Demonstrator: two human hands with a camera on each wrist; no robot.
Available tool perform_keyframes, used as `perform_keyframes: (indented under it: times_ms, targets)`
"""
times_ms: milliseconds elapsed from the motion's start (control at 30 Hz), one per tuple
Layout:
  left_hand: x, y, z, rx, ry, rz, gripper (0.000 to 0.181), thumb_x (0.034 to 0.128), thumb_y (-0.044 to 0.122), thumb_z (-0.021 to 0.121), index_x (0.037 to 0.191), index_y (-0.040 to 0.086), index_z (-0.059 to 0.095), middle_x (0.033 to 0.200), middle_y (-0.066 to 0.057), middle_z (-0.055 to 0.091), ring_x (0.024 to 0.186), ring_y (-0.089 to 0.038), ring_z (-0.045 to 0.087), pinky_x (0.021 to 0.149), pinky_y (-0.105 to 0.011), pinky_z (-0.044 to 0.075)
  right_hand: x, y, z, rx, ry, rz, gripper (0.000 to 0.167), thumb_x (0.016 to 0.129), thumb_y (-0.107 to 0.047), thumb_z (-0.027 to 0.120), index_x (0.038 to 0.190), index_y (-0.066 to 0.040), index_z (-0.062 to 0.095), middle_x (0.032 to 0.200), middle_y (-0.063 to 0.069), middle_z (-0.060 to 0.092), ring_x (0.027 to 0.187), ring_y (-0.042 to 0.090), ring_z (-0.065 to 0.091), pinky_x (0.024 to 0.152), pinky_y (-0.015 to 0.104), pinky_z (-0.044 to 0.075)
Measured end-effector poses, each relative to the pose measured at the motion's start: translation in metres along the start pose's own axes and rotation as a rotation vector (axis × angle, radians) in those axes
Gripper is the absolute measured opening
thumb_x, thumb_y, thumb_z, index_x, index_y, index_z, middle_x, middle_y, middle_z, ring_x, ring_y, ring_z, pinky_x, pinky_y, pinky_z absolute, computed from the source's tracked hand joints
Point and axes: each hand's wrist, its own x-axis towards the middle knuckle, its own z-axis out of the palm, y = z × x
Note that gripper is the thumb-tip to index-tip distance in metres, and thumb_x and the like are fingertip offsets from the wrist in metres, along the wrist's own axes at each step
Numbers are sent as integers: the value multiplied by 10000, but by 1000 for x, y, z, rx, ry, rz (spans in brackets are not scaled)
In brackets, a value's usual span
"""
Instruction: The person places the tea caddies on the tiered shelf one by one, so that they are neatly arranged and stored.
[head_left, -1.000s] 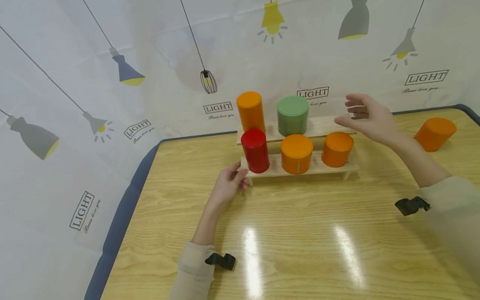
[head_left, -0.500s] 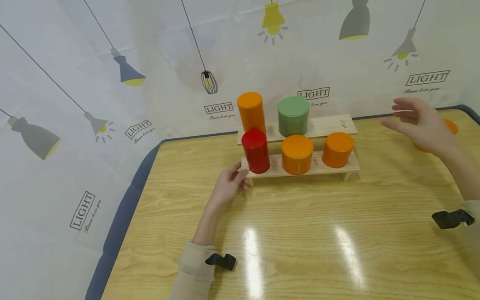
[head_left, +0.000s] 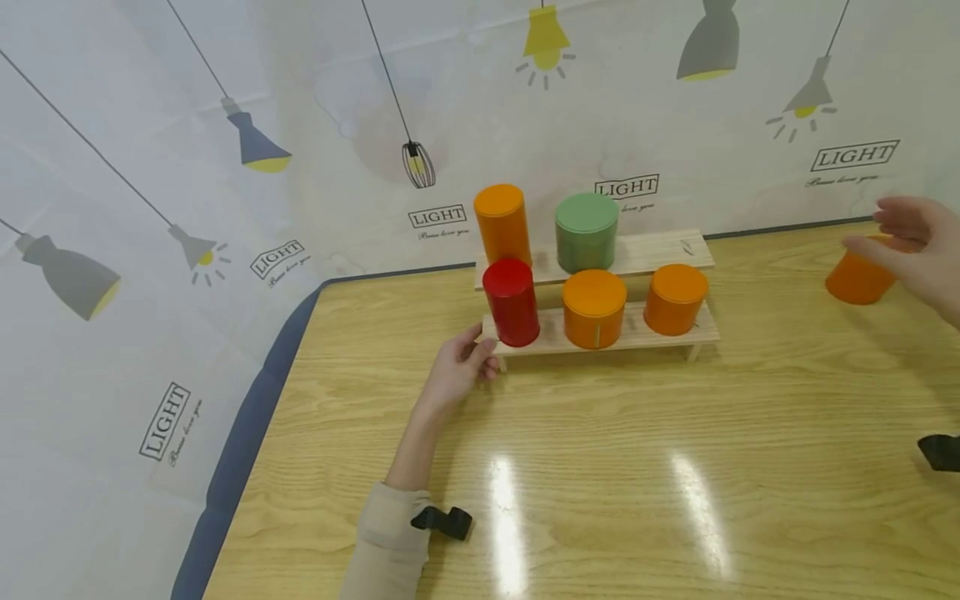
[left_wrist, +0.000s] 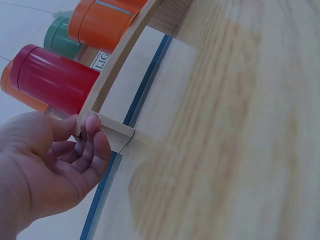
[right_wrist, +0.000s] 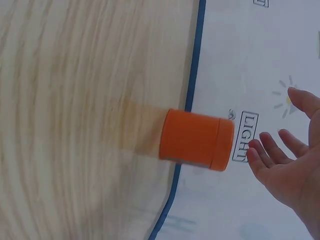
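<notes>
My left hand [head_left: 452, 367] grips the left front end of a two-step wooden shelf [head_left: 660, 252], thumb on the board and fingers curled beneath, as the left wrist view shows. A red canister [head_left: 513, 307] stands just beside that hand on the lower step. To its right are a wide orange canister [head_left: 594, 312] and a smaller orange one [head_left: 675, 304]. The upper step bears a tall orange canister [head_left: 501, 225] and a green canister [head_left: 587, 237]. At the far right, my right hand [head_left: 926, 258] is beside another orange canister [right_wrist: 192, 140], fingers spread and apart from it in the right wrist view.
The wooden table [head_left: 600, 467] has a dark blue edge [head_left: 262, 400] along its left and back sides. Behind it hangs a pale sheet [head_left: 315, 100] printed with lamps and the word LIGHT.
My right hand has moved right, away from the shelf's upper step, to the lone orange canister at the far right. My left hand has stayed on the shelf's end.
</notes>
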Motion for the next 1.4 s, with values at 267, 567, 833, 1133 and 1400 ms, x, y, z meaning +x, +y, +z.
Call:
perform_keyframes:
  times_ms: [267, 567, 833, 1133, 1400]
  targets:
    - [0, 0, 0, 0, 0, 10, 564, 1056, 152, 553, 1536, -51, 336, 868, -135, 631, 693, -146, 611, 696, -278, 563, 12, 42, -3, 15, 97, 51, 669, 989, -380, 628, 1565, -185, 348, 1342, -184, 448, 1353, 66, 400, 1202, 271, 217]
    - [0, 0, -1, 0, 1, 4, 562, 1053, 171, 559, 1534, -35, 353, 880, -151, 634, 698, -154, 605, 741, -349, 573, 53, 139, 3, -15, 72, 81, 805, 940, -454, 680, 1601, -258, 265, 1407, -187, 398, 1254, -5, 393, 1163, 273, 290]
    - [-1, 0, -1, -3, -3, 2, 569, 1054, 176, 559, 1542, -25, 346, 929, -209, 635, 707, -152, 611, 732, -321, 576, 56, 150, 5, -98, 7, 88, 892, 947, -477, 651, 1632, -180, 162, 1611, 223, 250, 1042, -86, 298, 1014, 250, 379]
    - [0, 0, 0, -17, 7, -6, 565, 1055, 154, 554, 1542, -34, 339, 891, -159, 625, 695, -151, 608, 701, -290, 573, 51, 142, 7, -111, -25, 128, 940, 955, -495, 620, 1617, -50, 124, 1603, 292, 202, 1081, -48, 312, 957, 342, 386]
    - [0, 1, 0, -9, 3, -1, 564, 1054, 152, 558, 1540, -38, 343, 867, -134, 627, 681, -147, 609, 676, -277, 567, 51, 148, 10, -98, 25, 155, 913, 932, -509, 650, 1616, -108, 198, 1572, 171, 311, 1057, -78, 314, 1116, 397, 369]
